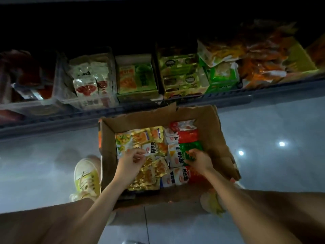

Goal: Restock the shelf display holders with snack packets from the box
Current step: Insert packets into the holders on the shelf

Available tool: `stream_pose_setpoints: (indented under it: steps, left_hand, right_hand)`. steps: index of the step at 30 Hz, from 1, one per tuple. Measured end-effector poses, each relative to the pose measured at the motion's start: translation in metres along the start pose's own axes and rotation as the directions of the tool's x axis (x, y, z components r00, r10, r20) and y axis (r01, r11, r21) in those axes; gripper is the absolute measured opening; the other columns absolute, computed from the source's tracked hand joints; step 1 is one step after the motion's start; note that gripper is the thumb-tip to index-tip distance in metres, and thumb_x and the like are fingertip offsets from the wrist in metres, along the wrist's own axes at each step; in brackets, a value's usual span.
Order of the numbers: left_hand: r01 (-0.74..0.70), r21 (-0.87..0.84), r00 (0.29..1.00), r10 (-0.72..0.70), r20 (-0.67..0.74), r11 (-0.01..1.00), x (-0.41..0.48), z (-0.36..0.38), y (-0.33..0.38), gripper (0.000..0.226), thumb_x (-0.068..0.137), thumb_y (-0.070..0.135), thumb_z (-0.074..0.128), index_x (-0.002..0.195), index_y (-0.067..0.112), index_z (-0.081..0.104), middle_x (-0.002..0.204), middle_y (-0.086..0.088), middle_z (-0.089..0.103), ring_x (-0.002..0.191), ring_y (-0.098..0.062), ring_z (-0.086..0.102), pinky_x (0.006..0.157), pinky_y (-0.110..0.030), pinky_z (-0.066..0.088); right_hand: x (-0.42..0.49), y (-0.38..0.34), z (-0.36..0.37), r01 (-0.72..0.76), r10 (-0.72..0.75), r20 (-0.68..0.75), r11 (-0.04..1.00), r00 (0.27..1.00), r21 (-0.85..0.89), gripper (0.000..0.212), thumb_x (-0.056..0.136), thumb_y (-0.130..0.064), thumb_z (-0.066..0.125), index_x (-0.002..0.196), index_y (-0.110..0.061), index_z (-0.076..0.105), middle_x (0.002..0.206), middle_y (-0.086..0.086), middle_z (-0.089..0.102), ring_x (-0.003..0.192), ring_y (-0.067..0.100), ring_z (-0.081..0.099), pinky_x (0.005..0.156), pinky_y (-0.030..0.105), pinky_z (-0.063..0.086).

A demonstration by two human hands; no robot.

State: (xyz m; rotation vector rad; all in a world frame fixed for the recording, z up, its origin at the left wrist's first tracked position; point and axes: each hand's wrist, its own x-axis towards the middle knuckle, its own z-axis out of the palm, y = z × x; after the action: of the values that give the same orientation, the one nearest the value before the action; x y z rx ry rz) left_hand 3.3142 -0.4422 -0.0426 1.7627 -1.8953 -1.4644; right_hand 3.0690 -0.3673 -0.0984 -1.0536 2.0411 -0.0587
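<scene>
Both hands down inside one cardboard box [213,124], forearms bare, reaching forward and down. Left hand [131,160]: fingers curled over gold packets [149,175] near box's left wall; gripping or only touching, cannot tell. Right hand [199,159]: thumb and fingers clasp one green packet [190,148] by box's right wall. Two red packets [188,135], one on far side of green one, one on near side. At least five display holders [137,95] in row along shelf's front edge, beyond box. Two yellow shoes [87,176] flank box's near corners.
</scene>
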Motion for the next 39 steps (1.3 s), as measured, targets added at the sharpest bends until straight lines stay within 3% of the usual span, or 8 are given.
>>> stream_pose_setpoints:
  steps: [11,13,17,21,25,32,36,39]
  left_hand:
    - [0.268,-0.21,0.962,-0.274,0.002,0.94,0.022,0.001,-0.032,0.018,0.093,0.009,0.056,0.095,0.024,0.065,0.103,-0.001,0.066,0.099,-0.019,0.062,0.091,-0.043,0.051]
    - [0.285,-0.303,0.953,-0.301,-0.009,0.91,0.024,-0.007,-0.033,0.019,0.093,0.006,0.054,0.094,0.022,0.065,0.101,-0.005,0.067,0.097,-0.021,0.064,0.089,-0.042,0.053]
    - [0.29,-0.441,0.943,-0.333,-0.021,0.849,0.025,-0.023,-0.031,0.02,0.095,0.003,0.05,0.096,0.017,0.065,0.103,-0.011,0.067,0.09,-0.019,0.065,0.079,-0.031,0.054]
    - [0.274,-0.543,0.942,-0.335,-0.014,0.794,0.023,-0.037,-0.028,0.022,0.096,0.005,0.049,0.096,0.019,0.064,0.098,-0.006,0.067,0.087,-0.017,0.064,0.08,-0.033,0.053]
    - [0.254,-0.593,0.951,-0.31,0.007,0.764,0.021,-0.044,-0.022,0.018,0.096,0.006,0.049,0.102,0.015,0.063,0.092,-0.003,0.067,0.082,-0.013,0.064,0.077,-0.031,0.054]
    - [0.269,-0.603,0.945,-0.326,0.017,0.751,0.02,-0.048,-0.025,0.02,0.097,0.005,0.047,0.107,0.013,0.062,0.097,-0.007,0.067,0.088,-0.016,0.065,0.08,-0.033,0.055]
    - [0.274,-0.602,0.946,-0.324,0.027,0.75,0.018,-0.047,-0.023,0.018,0.097,0.005,0.047,0.104,0.014,0.061,0.095,-0.005,0.066,0.086,-0.015,0.063,0.076,-0.027,0.055]
    - [0.272,-0.597,0.945,-0.326,0.019,0.755,0.017,-0.046,-0.022,0.017,0.096,0.006,0.048,0.102,0.016,0.061,0.096,-0.007,0.066,0.09,-0.018,0.063,0.08,-0.03,0.054]
  right_hand:
    - [0.029,-0.048,0.082,0.218,-0.208,0.156,0.975,0.966,-0.046,0.056,0.082,-0.049,0.065,0.126,-0.015,0.056,0.12,0.006,0.059,0.114,0.027,0.054,0.09,0.036,0.046]
    - [0.031,-0.057,0.098,0.169,-0.147,0.112,0.96,0.983,-0.225,0.07,0.08,-0.057,0.063,0.133,-0.013,0.046,0.132,0.009,0.045,0.123,0.03,0.043,0.097,0.042,0.043]
    - [0.025,-0.076,0.123,0.156,-0.148,0.05,0.917,0.988,-0.366,0.069,0.083,-0.047,0.066,0.135,-0.015,0.034,0.136,0.011,0.035,0.117,0.03,0.044,0.08,0.034,0.047]
    - [0.02,-0.093,0.144,0.179,-0.174,0.041,0.951,0.984,-0.251,0.057,0.084,-0.038,0.067,0.128,-0.015,0.04,0.123,0.009,0.054,0.11,0.028,0.053,0.079,0.034,0.046]
    - [0.018,-0.091,0.153,0.242,-0.249,-0.03,0.958,0.968,-0.153,0.043,0.086,-0.022,0.063,0.126,-0.014,0.049,0.13,0.007,0.05,0.121,0.026,0.043,0.099,0.034,0.037]
    - [0.014,-0.089,0.138,0.081,-0.116,0.199,0.982,0.973,0.173,0.041,0.088,-0.012,0.062,0.128,-0.018,0.055,0.124,0.006,0.062,0.113,0.025,0.059,0.085,0.028,0.048]
    - [0.014,-0.09,0.117,0.112,-0.137,0.163,0.982,0.977,0.152,0.017,0.089,-0.008,0.057,0.093,-0.006,0.073,0.088,0.01,0.07,0.084,0.026,0.065,0.062,0.024,0.045]
    - [0.011,-0.077,0.094,0.072,-0.114,0.103,0.936,0.988,0.346,0.007,0.081,-0.01,0.071,0.085,-0.005,0.075,0.084,0.009,0.071,0.081,0.022,0.067,0.072,0.034,0.054]
